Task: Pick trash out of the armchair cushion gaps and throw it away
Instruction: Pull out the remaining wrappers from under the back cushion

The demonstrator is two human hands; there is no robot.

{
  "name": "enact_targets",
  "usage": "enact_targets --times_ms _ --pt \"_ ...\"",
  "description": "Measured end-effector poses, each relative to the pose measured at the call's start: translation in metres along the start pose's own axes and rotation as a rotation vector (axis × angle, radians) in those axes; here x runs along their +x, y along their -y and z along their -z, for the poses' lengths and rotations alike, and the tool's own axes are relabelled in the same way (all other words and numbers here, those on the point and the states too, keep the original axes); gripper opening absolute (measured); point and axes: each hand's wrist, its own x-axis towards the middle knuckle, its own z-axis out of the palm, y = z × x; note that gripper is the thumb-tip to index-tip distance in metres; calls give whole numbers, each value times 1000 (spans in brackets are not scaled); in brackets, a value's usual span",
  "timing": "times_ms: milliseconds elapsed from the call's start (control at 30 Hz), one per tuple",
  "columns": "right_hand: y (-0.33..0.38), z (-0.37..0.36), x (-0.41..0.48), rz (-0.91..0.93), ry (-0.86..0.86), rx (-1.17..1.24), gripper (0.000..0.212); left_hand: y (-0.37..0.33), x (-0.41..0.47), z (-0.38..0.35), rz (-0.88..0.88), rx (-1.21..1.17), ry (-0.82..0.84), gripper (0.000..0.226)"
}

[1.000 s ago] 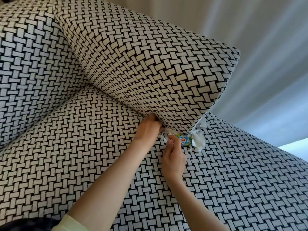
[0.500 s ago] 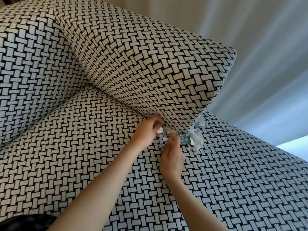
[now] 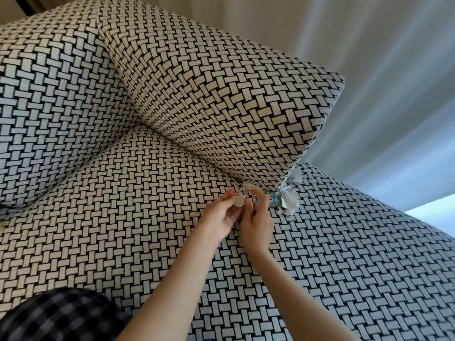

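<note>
Far left of the hands: armrest (image 3: pixel 49 114), basket-weave upholstery, black on cream. Below-left: dark checked cloth (image 3: pixel 61 313). Under both hands: seat cushion (image 3: pixel 110 230), same weave, flat. The left hand (image 3: pixel 218 214) pinches a small pale scrap (image 3: pixel 238 201). Beside it, the right hand (image 3: pixel 257 225), fingers curled at the scrap; cannot tell if it grips. Just right, in the gap under the wedge-shaped back cushion (image 3: pixel 221 99): colourful wrapper (image 3: pixel 272 201), shredded white tissue (image 3: pixel 289 200). Far right: pleated pale curtain (image 3: pixel 394 70).
</note>
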Motion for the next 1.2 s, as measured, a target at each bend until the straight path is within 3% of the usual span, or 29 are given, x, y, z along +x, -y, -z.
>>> enact_targets --times_ms 133,300,433,533,600,667,867,1200 --pt "13 9 0 32 -13 175 10 4 -14 -8 35 -47 -6 19" --pt "18 30 4 285 243 49 14 13 -21 -20 86 46 57 25" --pt "-3 58 16 326 394 205 13 18 -19 -15 114 -67 -9 27" --pt "-36 74 33 271 201 170 11 24 -16 -18 97 -97 -33 28" --pt "-53 80 41 128 19 103 7 27 -12 -24 90 -44 -45 31" --pt "-57 80 46 35 -58 84 5 31 -7 -34 76 11 -63 31" --pt "-63 70 51 49 -8 -179 33 49 -1 -67 81 46 -39 25" --pt "-64 70 50 159 6 -381 34 59 1 -56 45 101 37 35"
